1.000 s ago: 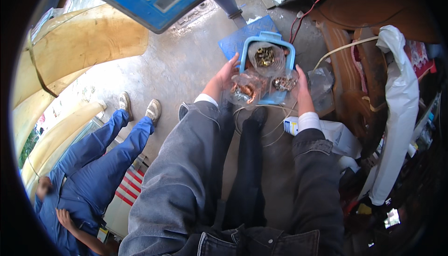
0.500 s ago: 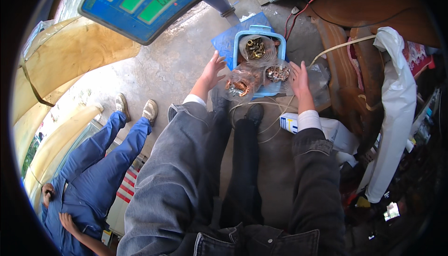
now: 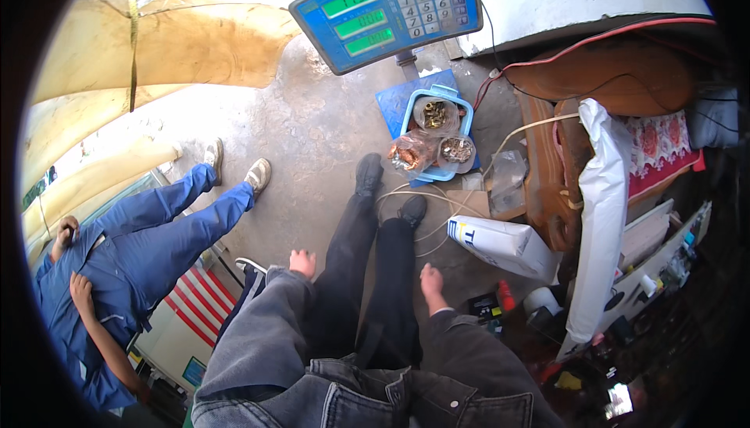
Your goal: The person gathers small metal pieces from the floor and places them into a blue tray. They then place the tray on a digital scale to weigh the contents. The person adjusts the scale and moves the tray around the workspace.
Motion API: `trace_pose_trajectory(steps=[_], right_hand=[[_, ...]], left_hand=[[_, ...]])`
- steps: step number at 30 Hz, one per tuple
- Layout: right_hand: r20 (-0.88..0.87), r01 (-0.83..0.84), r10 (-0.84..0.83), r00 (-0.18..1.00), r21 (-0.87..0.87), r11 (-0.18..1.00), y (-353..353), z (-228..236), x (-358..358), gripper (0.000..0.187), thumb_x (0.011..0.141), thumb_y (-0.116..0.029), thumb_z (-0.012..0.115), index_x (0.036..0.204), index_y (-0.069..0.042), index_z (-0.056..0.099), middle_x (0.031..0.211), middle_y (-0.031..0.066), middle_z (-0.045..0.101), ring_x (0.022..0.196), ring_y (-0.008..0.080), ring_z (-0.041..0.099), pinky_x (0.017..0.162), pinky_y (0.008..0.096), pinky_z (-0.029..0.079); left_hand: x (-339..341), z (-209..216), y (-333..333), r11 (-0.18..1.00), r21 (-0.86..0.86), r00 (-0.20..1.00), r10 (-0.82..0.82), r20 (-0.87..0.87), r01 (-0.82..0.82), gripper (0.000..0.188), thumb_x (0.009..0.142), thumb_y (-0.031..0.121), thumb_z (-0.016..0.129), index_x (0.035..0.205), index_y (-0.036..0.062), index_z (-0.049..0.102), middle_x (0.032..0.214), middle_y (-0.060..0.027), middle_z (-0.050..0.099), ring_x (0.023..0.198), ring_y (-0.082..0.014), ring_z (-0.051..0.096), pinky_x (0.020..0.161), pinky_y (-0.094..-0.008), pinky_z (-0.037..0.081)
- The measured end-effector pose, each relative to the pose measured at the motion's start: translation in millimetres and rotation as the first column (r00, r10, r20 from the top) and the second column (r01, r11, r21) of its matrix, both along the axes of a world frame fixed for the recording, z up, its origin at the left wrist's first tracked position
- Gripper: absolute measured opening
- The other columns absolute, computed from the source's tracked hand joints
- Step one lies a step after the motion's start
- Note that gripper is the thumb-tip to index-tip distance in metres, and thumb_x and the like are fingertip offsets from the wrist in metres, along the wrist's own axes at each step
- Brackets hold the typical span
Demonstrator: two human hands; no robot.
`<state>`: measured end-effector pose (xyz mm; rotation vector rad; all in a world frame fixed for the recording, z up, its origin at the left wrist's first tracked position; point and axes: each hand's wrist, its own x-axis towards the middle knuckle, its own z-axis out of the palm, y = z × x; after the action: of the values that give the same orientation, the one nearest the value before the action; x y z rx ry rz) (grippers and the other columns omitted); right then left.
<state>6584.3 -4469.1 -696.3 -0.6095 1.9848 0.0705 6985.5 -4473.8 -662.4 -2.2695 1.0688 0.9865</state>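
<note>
My left hand (image 3: 303, 263) hangs in front of my left thigh, its fingers curled and holding nothing. Near my right thigh, my right hand (image 3: 430, 278) is loosely closed, also holding nothing. Both are well apart from the light-blue plastic basket (image 3: 407, 119), which rests on the blue platform (image 3: 393, 108) of a floor scale. Three clear plastic bags lie in and over the basket: one with brass-coloured fittings (image 3: 434, 114), one with coppery scrap (image 3: 412, 151), one with small mixed metal pieces (image 3: 456, 151). Beyond them stands the scale's blue display head (image 3: 387, 10) with lit green screens.
At left stands a person in blue work clothes (image 3: 168, 272), near large yellowish rolled sheets (image 3: 172, 41). A white package (image 3: 504, 247), a pale hose (image 3: 539, 127), a brown wooden seat (image 3: 547, 170) and a long white wrapped roll (image 3: 598, 225) lie right. A striped panel (image 3: 199, 303) is lower left.
Both hands have drawn back from beside the basket toward my body, their spread fingers now curled. My view has shifted, bringing the whole scale display into sight. The bags remain in place.
</note>
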Motion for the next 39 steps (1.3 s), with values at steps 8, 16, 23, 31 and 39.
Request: trace_pose_trajectory(steps=[8,16,23,31,39], right_hand=[[-0.132,-0.335,0.331,0.934,-0.007,0.942,7,110,39,0.04,0.093,-0.04,0.051,0.08,-0.002,0.056,0.082,0.0211,0.062,0.084,0.0433,0.059,0.073,0.0518,0.044],[0.306,-0.207,0.194,0.932,0.008,0.978,-36,141,92,0.05,0.084,-0.043,0.067,0.061,-0.001,0.056,0.058,0.0132,0.054,0.055,0.0176,0.049,0.057,0.0356,0.042],[0.455,-0.174,0.061,0.888,0.21,0.962,-16,140,143,0.036,0.081,-0.037,0.071,0.064,-0.006,0.065,0.062,0.0052,0.062,0.06,0.0117,0.056,0.058,0.0316,0.045],[0.431,-0.271,0.16,0.888,0.209,0.94,-35,147,150,0.044,0.08,-0.044,0.068,0.066,-0.003,0.066,0.062,0.0114,0.063,0.057,0.0203,0.059,0.058,0.0354,0.046],[0.383,-0.303,0.203,0.901,0.222,0.927,-14,140,138,0.048,0.084,-0.047,0.065,0.066,-0.002,0.066,0.062,0.0123,0.063,0.057,0.0203,0.059,0.059,0.0363,0.045]], left_hand=[[-41,77,-8,0.998,-0.04,0.994,0.038,-0.107,-0.043,0.025,0.085,0.022,0.06,0.093,-0.001,0.063,0.101,-0.0238,0.054,0.097,-0.0411,0.053,0.088,-0.0462,0.046],[-106,144,-78,0.95,-0.143,0.772,-0.309,-0.555,0.277,0.029,0.088,0.03,0.053,0.087,0.0029,0.065,0.09,-0.0188,0.065,0.088,-0.0374,0.062,0.08,-0.0464,0.05],[-98,145,-95,0.786,-0.039,0.595,-0.5,-0.629,0.618,0.031,0.082,0.034,0.052,0.077,0.0101,0.072,0.077,-0.0135,0.068,0.075,-0.0333,0.066,0.071,-0.0446,0.053],[-84,138,-105,0.753,-0.051,0.567,-0.535,-0.626,0.656,0.033,0.082,0.036,0.053,0.077,0.0104,0.072,0.076,-0.0141,0.068,0.074,-0.0333,0.066,0.07,-0.0446,0.053],[-97,135,-108,0.807,-0.021,0.629,-0.475,-0.616,0.59,0.036,0.082,0.037,0.052,0.078,0.0073,0.072,0.078,-0.0166,0.068,0.075,-0.0353,0.066,0.072,-0.0455,0.053]])
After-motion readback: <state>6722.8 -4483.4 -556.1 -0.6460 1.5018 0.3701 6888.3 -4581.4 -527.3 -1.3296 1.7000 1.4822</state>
